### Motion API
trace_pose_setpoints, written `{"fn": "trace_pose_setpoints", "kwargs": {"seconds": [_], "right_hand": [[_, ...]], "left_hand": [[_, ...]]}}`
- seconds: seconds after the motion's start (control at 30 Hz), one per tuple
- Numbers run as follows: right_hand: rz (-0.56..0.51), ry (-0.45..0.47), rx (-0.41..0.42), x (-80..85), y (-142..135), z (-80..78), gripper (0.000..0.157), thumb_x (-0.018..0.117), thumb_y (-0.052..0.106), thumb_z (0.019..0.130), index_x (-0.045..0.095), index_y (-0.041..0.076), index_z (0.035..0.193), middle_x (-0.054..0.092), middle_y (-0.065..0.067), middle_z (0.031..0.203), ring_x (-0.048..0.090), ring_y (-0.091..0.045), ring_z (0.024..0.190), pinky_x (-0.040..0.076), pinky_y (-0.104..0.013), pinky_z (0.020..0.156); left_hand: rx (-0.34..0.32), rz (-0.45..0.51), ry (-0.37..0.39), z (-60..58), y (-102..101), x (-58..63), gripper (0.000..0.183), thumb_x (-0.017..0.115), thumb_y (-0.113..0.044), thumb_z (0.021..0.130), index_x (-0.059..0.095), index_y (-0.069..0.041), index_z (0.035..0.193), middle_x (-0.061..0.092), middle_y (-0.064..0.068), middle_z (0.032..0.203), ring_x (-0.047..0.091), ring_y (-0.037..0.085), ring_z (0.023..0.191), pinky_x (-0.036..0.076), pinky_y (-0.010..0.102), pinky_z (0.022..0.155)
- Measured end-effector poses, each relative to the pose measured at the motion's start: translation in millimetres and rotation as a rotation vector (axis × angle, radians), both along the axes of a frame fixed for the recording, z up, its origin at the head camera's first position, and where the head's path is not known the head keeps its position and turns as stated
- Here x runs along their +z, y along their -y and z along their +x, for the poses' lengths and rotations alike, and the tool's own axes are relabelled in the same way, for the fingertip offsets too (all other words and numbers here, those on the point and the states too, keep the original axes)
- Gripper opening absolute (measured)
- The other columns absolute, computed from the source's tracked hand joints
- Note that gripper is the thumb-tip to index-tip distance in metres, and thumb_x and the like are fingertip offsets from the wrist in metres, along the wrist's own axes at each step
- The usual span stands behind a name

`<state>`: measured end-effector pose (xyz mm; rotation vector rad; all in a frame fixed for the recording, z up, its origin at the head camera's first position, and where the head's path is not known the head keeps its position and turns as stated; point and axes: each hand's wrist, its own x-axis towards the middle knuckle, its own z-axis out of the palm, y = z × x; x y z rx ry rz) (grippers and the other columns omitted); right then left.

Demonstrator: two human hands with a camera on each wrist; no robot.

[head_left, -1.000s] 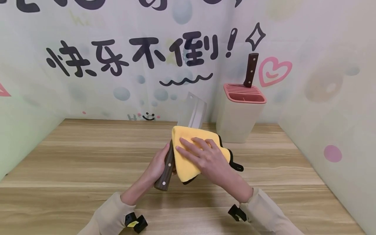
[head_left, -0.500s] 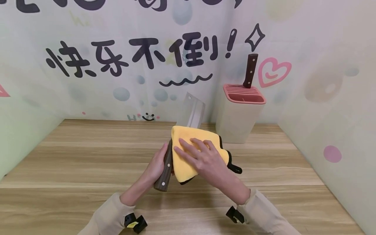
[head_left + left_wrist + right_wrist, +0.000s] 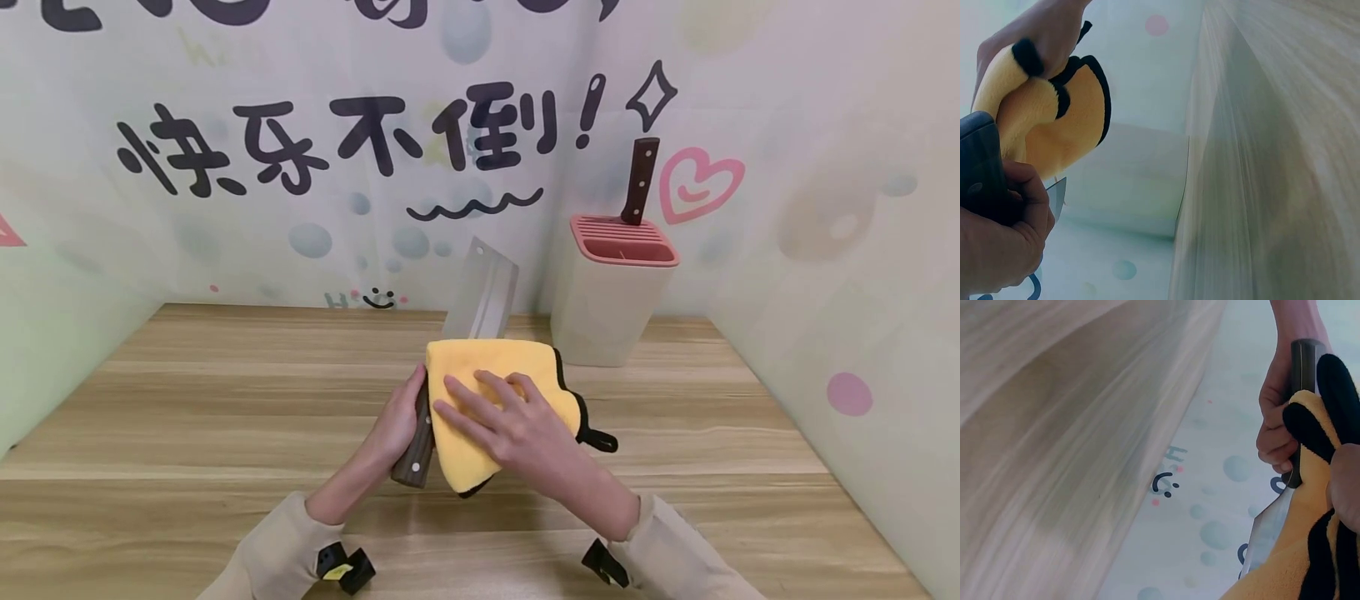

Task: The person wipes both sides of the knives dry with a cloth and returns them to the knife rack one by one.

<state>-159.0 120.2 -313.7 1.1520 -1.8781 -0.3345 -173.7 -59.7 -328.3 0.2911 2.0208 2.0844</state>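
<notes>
A cleaver (image 3: 483,292) points up and away from me, its dark riveted handle (image 3: 417,454) gripped by my left hand (image 3: 393,425). Over the lower blade lies a folded yellow cloth (image 3: 495,358) with black edging and a small black loop. My right hand (image 3: 525,437) holds this cloth against the blade, fingers spread over its top, thumb on the underside in the right wrist view. There the left fingers (image 3: 1277,437) curl round the handle beside the cloth's folds. Beneath the cloth, most of the lower blade is hidden.
A cream knife block (image 3: 607,317) with a pink slotted top stands at the back right of the wooden table (image 3: 225,400). One dark-handled knife (image 3: 641,179) sticks up from it. A printed backdrop (image 3: 262,233) closes off the back.
My right hand and the cloth have slid down the blade towards me and slightly left, baring more of the blade. The left hand keeps its grip, the cleaver tilting slightly left.
</notes>
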Motion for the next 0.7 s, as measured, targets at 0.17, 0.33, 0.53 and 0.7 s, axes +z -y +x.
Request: {"fn": "trace_pose_setpoints", "kwargs": {"seconds": [0.17, 0.33, 0.53, 0.7], "right_hand": [[0.019, -0.029, 0.057, -4.8, -0.6, 5.2, 0.043, 0.026, -0.001, 0.095, 0.054, 0.019, 0.121, 0.052, -0.003, 0.125, 0.053, -0.026, 0.102, 0.047, -0.036, 0.071], [0.022, -0.039, 0.12, -10.3, -1.9, 11.4, 0.04, 0.032, 0.0, 0.094, 0.05, 0.016, 0.125, 0.051, -0.005, 0.126, 0.053, -0.026, 0.104, 0.047, -0.036, 0.073], [0.02, -0.052, 0.193, -15.8, -3.7, 16.0, 0.039, 0.035, 0.002, 0.093, 0.046, 0.015, 0.129, 0.051, -0.004, 0.125, 0.053, -0.025, 0.106, 0.047, -0.036, 0.076], [0.024, -0.074, 0.243, -18.1, -4.4, 16.3, 0.039, 0.036, 0.004, 0.094, 0.045, 0.016, 0.13, 0.053, -0.003, 0.123, 0.053, -0.025, 0.107, 0.047, -0.036, 0.075]], "left_hand": [[0.033, -0.019, -0.011, -0.3, 0.2, 0.1, 0.054, 0.013, -0.036, 0.099, 0.049, 0.003, 0.091, 0.056, 0.003, 0.065, 0.055, 0.012, 0.054, 0.048, 0.026, 0.054], [0.056, -0.008, 0.006, 0.2, 0.9, 0.0, 0.053, 0.014, -0.039, 0.098, 0.048, 0.002, 0.092, 0.054, 0.003, 0.065, 0.056, 0.012, 0.056, 0.048, 0.025, 0.056], [0.112, 0.063, 0.082, 1.1, 0.7, 1.8, 0.051, 0.021, -0.041, 0.097, 0.049, 0.001, 0.097, 0.055, 0.0, 0.067, 0.056, 0.01, 0.057, 0.047, 0.023, 0.057], [0.071, 0.133, 0.116, 1.7, 2.3, 4.3, 0.05, 0.021, -0.044, 0.096, 0.047, -0.001, 0.096, 0.052, -0.001, 0.069, 0.054, 0.008, 0.056, 0.046, 0.021, 0.054]]}}
